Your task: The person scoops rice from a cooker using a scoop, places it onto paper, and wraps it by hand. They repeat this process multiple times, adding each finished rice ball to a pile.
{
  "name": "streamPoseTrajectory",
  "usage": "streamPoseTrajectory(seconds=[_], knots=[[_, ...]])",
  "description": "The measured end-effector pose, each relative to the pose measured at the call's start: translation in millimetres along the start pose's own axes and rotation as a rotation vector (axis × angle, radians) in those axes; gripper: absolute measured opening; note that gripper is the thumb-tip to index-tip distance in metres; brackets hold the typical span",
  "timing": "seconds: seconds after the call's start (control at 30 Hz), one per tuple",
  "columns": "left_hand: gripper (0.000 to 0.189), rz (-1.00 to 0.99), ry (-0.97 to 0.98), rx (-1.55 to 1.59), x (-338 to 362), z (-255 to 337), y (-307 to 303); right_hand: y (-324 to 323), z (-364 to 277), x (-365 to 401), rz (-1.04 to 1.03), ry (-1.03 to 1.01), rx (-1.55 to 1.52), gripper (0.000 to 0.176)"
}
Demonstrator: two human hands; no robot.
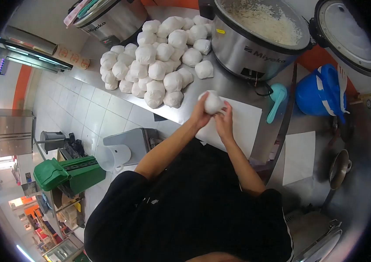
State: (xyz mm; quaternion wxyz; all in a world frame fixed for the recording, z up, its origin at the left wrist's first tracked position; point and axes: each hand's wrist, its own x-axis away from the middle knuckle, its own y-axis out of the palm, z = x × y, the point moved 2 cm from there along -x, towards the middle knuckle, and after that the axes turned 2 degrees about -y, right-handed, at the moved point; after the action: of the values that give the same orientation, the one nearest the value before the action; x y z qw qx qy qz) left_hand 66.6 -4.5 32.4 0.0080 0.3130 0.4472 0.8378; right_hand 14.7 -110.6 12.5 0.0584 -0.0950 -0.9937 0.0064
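Note:
A round white paper-wrapped bundle (213, 103) is between my two hands, above a stack of white paper sheets (247, 126) on the steel counter. My left hand (200, 112) wraps round its left side. My right hand (224, 121) presses its fingers against the lower right side. What the paper encloses is hidden. Many similar wrapped bundles (157, 70) are heaped on the counter to the left. A turquoise scoop (276, 104) lies to the right of the sheets.
An open Miyako rice cooker (249, 54) holding white rice stands behind the sheets; its lid (349, 32) is raised. Another cooker (113, 24) is at back left. A blue bucket (318, 91) stands right. A green bin (74, 174) is on the floor at left.

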Motion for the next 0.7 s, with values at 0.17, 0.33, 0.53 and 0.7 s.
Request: streamPoseTrajectory(seconds=[0.17,0.33,0.53,0.7], knots=[[0.055,0.161,0.276,0.060,-79.3,22.3,-67.9,-55.7,-2.9,-33.9,0.161,-0.270,0.594,0.069],[0.078,0.834,0.300,-0.614,-95.6,29.5,-80.3,-137.2,-44.2,-61.4,0.670,-0.028,1.213,0.079],[0.076,0.301,0.905,-1.840,-26.6,38.2,-10.3,-198.9,-17.0,-95.1,0.656,0.130,1.171,0.089],[0.061,-0.038,0.832,-2.293,-60.5,52.5,-31.8,-216.6,0.9,-103.1,0.684,0.026,1.012,0.086]])
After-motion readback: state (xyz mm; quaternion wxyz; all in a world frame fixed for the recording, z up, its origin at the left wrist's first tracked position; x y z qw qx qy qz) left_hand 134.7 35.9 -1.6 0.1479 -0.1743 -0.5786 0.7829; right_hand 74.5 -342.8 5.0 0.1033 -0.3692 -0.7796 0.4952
